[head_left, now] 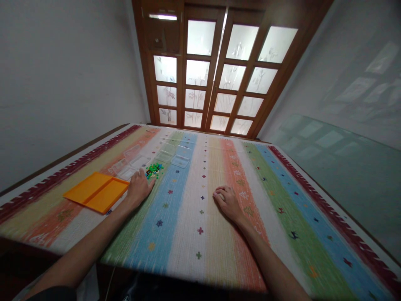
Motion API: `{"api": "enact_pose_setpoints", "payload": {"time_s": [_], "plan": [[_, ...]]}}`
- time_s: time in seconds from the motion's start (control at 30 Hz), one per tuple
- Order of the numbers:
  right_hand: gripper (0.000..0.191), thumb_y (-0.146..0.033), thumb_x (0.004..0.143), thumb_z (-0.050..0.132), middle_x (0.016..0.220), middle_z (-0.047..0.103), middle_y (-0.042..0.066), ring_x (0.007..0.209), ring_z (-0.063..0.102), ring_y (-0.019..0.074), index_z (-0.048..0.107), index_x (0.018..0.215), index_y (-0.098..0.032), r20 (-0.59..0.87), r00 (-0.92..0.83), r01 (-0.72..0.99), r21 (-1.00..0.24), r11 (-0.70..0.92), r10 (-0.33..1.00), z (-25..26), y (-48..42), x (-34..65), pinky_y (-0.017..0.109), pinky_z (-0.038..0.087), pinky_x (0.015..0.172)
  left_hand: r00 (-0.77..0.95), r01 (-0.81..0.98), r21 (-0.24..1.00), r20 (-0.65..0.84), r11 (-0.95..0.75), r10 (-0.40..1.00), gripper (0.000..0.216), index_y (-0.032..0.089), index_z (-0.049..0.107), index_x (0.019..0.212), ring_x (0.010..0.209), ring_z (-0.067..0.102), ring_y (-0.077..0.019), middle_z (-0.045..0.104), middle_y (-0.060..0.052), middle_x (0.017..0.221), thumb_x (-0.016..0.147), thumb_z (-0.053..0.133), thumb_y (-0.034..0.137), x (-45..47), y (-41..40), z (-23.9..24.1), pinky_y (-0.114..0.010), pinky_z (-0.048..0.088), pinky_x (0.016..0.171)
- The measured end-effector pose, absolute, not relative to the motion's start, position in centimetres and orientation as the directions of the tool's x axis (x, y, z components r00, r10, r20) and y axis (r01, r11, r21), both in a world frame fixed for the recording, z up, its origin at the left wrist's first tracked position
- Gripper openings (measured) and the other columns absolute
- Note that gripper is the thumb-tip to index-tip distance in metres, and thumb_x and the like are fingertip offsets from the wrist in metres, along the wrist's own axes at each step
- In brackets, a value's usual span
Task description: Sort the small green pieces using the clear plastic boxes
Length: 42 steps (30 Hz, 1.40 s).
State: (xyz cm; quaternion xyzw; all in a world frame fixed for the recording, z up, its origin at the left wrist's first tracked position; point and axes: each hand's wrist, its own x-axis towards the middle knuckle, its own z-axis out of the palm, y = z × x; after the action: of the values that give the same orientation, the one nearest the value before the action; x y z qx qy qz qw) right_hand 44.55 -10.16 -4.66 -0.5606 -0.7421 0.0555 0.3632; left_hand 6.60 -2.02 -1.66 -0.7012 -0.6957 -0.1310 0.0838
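Note:
My left hand (138, 187) lies at the near left edge of a small heap of tiny green, blue and dark pieces (154, 170). Its thumb is stretched out to the right, apart from the fingers, and I see nothing held in it. Just left of that hand, an open orange case (94, 190) rests flat on the striped tablecloth (188, 209). My right hand (226, 201) rests on the cloth's yellow and orange stripes, away from the pieces. Its fingers are curled in, with no object showing between them.
Several clear plastic boxes stand behind the heap, among them one on the blue stripe (180, 161) and one on the green stripe (165, 155). More clear trays (128, 167) lie beyond the orange case. Wooden glazed doors (213, 75) close off the far end.

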Motion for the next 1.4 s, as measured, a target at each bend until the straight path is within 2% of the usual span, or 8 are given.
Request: {"api": "enact_pose_setpoints", "payload": {"time_s": [0.17, 0.4, 0.53, 0.7, 0.8, 1.03, 1.23, 1.4], "plan": [[0.025, -0.029, 0.095, 0.052, 0.098, 0.07, 0.01, 0.095, 0.06, 0.0257, 0.072, 0.082, -0.021, 0.467, -0.094, 0.787, -0.506, 0.353, 0.879, -4.6, -10.2, 44.5, 0.042, 0.045, 0.09, -0.057, 0.976, 0.216, 0.333, -0.017, 0.941, 0.077, -0.003, 0.043, 0.136, 0.119, 0.057, -0.0459, 0.06, -0.034, 0.125, 0.09, 0.047, 0.058, 6.6, -0.5, -3.0, -0.055, 0.044, 0.1], [0.024, -0.028, 0.096, 0.053, 0.099, 0.07, 0.01, 0.095, 0.06, 0.0252, 0.072, 0.084, -0.02, 0.459, -0.096, 0.792, -0.503, 0.347, 0.883, -4.6, -10.2, 44.5, 0.041, 0.044, 0.09, 0.01, 0.899, 0.411, 0.323, -0.15, 0.946, 0.08, 0.006, 0.04, 0.142, 0.138, 0.044, -0.0417, 0.045, -0.029, 0.148, 0.084, 0.058, 0.059, 7.5, 1.8, -4.1, -0.053, 0.036, 0.112], [0.024, -0.028, 0.096, 0.053, 0.099, 0.07, 0.01, 0.095, 0.06, 0.0247, 0.072, 0.083, -0.02, 0.458, -0.104, 0.789, -0.502, 0.353, 0.883, -4.5, -10.2, 44.4, 0.041, 0.044, 0.09, 0.086, 0.879, 0.423, 0.311, -0.219, 0.946, 0.08, 0.0, 0.043, 0.14, 0.141, 0.039, -0.0432, 0.043, -0.032, 0.149, 0.084, 0.059, 0.055, 8.1, 3.9, -4.0, -0.055, 0.032, 0.115], [0.025, -0.029, 0.096, 0.053, 0.099, 0.07, 0.01, 0.095, 0.06, 0.0249, 0.072, 0.082, -0.02, 0.463, -0.101, 0.791, -0.5, 0.353, 0.881, -4.5, -10.3, 44.5, 0.041, 0.044, 0.09, 0.195, 0.84, 0.43, 0.328, -0.33, 0.924, 0.045, 0.013, 0.064, 0.119, 0.123, 0.058, -0.0318, 0.066, -0.018, 0.128, 0.086, 0.057, 0.043, 8.1, 5.9, -3.2, -0.047, 0.041, 0.11], [0.024, -0.029, 0.096, 0.053, 0.1, 0.07, 0.01, 0.096, 0.06, 0.025, 0.071, 0.082, -0.02, 0.46, -0.098, 0.788, -0.505, 0.351, 0.882, -4.5, -10.3, 44.5, 0.042, 0.044, 0.091, 0.222, 0.824, 0.43, 0.351, -0.368, 0.91, 0.034, 0.016, 0.069, 0.107, 0.113, 0.063, -0.0299, 0.071, -0.015, 0.116, 0.085, 0.055, 0.038, 7.8, 6.2, -2.9, -0.045, 0.046, 0.105], [0.025, -0.029, 0.096, 0.053, 0.1, 0.07, 0.011, 0.096, 0.06, 0.0254, 0.072, 0.082, -0.02, 0.461, -0.09, 0.784, -0.514, 0.349, 0.883, -4.6, -10.3, 44.4, 0.043, 0.045, 0.091, 0.21, 0.819, 0.435, 0.378, -0.373, 0.902, 0.036, 0.015, 0.069, 0.109, 0.11, 0.063, -0.0308, 0.07, -0.016, 0.114, 0.082, 0.049, 0.03, 6.9, 6.1, -3.0, -0.047, 0.048, 0.103], [0.025, -0.03, 0.096, 0.053, 0.099, 0.07, 0.01, 0.097, 0.06, 0.0254, 0.072, 0.082, -0.021, 0.464, -0.084, 0.784, -0.516, 0.346, 0.882, -4.6, -10.3, 44.4, 0.043, 0.045, 0.092, 0.293, 0.786, 0.436, 0.363, -0.439, 0.885, 0.045, 0.016, 0.071, 0.114, 0.122, 0.058, -0.0326, 0.067, -0.015, 0.127, 0.083, 0.056, 0.046, 7.8, 6.5, -3.0, -0.049, 0.041, 0.111], [0.024, -0.029, 0.096, 0.053, 0.101, 0.069, 0.01, 0.097, 0.06, 0.0252, 0.071, 0.083, -0.02, 0.453, -0.091, 0.786, -0.514, 0.343, 0.887, -4.6, -10.3, 44.4, 0.042, 0.045, 0.092, 0.301, 0.759, 0.47, 0.36, -0.451, 0.883, 0.036, 0.019, 0.075, 0.099, 0.117, 0.061, -0.0316, 0.072, -0.013, 0.118, 0.082, 0.058, 0.046, 8.5, 6.9, -3.0, -0.05, 0.044, 0.108]]}}
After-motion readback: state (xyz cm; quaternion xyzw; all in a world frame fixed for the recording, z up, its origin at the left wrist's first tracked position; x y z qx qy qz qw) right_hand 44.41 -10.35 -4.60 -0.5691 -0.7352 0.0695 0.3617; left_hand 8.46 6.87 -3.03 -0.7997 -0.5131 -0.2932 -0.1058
